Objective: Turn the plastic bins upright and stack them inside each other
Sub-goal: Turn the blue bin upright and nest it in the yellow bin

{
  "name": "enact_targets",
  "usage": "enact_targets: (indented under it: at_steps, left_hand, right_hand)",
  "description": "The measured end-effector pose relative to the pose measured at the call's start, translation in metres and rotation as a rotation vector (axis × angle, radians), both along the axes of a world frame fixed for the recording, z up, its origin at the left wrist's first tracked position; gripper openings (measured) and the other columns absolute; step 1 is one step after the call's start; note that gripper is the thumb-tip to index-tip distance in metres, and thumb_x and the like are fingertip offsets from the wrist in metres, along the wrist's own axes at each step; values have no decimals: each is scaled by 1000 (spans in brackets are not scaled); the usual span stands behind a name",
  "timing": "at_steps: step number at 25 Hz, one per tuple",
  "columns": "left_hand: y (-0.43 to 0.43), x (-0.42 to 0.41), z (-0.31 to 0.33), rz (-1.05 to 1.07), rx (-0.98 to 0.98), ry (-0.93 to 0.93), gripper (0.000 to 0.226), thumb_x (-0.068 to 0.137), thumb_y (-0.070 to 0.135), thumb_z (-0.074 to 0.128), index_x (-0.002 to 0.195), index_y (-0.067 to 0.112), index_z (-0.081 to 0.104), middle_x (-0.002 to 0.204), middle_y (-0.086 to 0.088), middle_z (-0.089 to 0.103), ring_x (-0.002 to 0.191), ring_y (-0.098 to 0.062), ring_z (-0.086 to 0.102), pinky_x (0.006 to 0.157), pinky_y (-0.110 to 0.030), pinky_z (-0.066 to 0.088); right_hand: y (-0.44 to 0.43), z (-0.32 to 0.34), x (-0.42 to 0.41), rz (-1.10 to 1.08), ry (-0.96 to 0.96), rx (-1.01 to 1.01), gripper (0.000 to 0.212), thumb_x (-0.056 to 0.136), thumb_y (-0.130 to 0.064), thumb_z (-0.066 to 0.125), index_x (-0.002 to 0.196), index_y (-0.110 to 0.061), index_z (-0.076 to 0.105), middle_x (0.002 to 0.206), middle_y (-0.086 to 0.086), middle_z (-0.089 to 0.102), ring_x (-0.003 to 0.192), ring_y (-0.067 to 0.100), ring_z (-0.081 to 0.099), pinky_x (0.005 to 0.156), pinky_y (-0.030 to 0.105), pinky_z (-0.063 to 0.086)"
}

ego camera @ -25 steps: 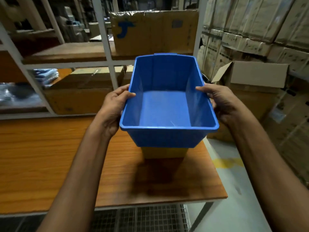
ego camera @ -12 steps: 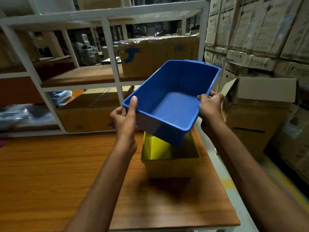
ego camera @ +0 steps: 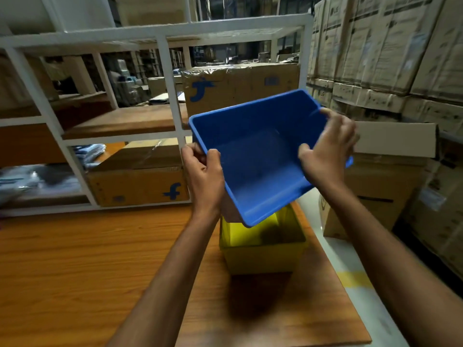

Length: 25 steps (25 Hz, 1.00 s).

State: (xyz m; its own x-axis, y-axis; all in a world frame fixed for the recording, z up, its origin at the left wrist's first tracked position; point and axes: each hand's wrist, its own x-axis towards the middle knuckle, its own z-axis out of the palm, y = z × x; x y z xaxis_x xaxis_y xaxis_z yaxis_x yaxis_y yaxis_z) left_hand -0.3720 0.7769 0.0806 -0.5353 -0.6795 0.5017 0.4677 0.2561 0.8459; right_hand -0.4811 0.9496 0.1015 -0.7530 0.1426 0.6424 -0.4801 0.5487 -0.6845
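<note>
Two bins: blue bin tilted mid-frame in my grip.
My left hand clasps its left rim, my right hand its right rim, just over the upright yellow bin.

The blue bin is smooth plastic with a slight sheen, and the yellow bin is the same kind of plastic, duller in shade. The table has a smooth, softly glossy wood-grain top, and the shelf frame looks like white painted metal. The stacked boxes are matt brown cardboard, and the box on the shelf is wrapped in shiny clear film
</note>
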Motion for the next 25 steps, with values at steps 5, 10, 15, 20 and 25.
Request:
enact_targets:
  at_steps: [5, 10, 15, 20, 25]
  left_hand:
    - [3, 8, 4, -75, -322, -7, 14, 99, 4, 56, 99, 11, 44, 87, 2, 49, 72, -2, 49, 61, -18, 45]
    - [-19, 9, -3, 14, -496, -93, 17, 101, 27, 60, 110, 18, 48, 102, 5, 49, 83, -4, 49, 69, -22, 46]
    - [-26, 15, -1, 281, -304, 17, 49, 97, 38, 68, 133, 14, 46, 132, -8, 42, 115, -6, 47, 91, -5, 41]
    - [-7, 8, -13, 39, -306, -82, 43, 104, 45, 50, 140, 22, 50, 129, 0, 45, 108, 9, 50, 84, -4, 45]
    - [-7, 3, -4, 36, -388, -58, 39, 108, 35, 47, 147, 33, 50, 124, -2, 49, 118, -12, 52, 98, -24, 48]
  right_hand:
    - [-23, 24, -12, 57, 306, 590, 88, 70, 3, 59, 153, -18, 37, 151, 9, 41, 141, 31, 34, 110, 46, 29]
    - [-14, 32, -16, 31, 339, 596, 37, 82, -1, 59, 112, -21, 68, 98, 6, 75, 90, 33, 69, 75, 41, 53]
    - [3, 44, -5, -198, 230, 294, 47, 80, 4, 51, 114, -22, 69, 94, 16, 75, 89, 42, 69, 66, 38, 41]
    - [12, 41, -11, -151, -39, -36, 28, 88, -16, 60, 115, -21, 66, 110, 8, 74, 104, 36, 68, 83, 46, 55]
    - [13, 10, -29, 289, -373, -437, 12, 91, -14, 63, 102, -20, 61, 98, -1, 72, 96, 23, 69, 83, 42, 61]
